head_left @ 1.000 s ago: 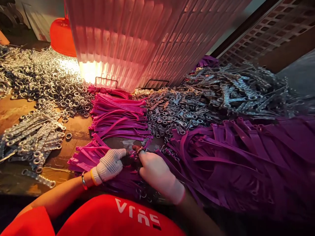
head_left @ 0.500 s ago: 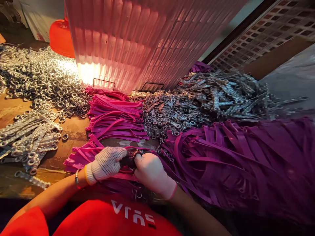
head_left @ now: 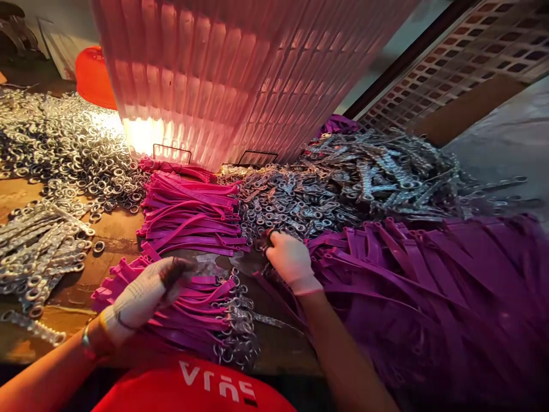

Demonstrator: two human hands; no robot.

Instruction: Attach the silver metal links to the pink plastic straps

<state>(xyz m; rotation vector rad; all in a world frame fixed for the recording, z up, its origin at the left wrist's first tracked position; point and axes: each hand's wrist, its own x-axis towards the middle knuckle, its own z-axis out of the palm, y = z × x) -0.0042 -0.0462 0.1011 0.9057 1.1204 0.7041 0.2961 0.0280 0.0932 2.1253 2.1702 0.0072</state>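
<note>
My left hand (head_left: 139, 292), in a dotted white glove with dark fingertips, hovers over a row of pink-purple straps (head_left: 193, 309). Its fingers are slightly blurred but look apart, with nothing visible between them. At the front edge of a pile of metal ringed pieces (head_left: 295, 197), my right hand (head_left: 291, 260) has its dark fingertips curled together. What they pinch, if anything, I cannot make out. Silvery ringed metal ends (head_left: 240, 326) hang at the right ends of the near straps. Another bundle of pink straps (head_left: 193, 212) lies behind my left hand.
Loose metal rings (head_left: 86, 154) cover the back left under a red lamp (head_left: 95, 77). Twisted metal strips (head_left: 43, 246) lie at left. Purple straps (head_left: 420, 286) fill the right side. A ribbed translucent panel (head_left: 240, 74) stands at the back.
My hands were together over the near straps, working on a dark, small item. They have parted: the left moved left, the right moved forward and right to the metal pile. The view has shifted slightly.
</note>
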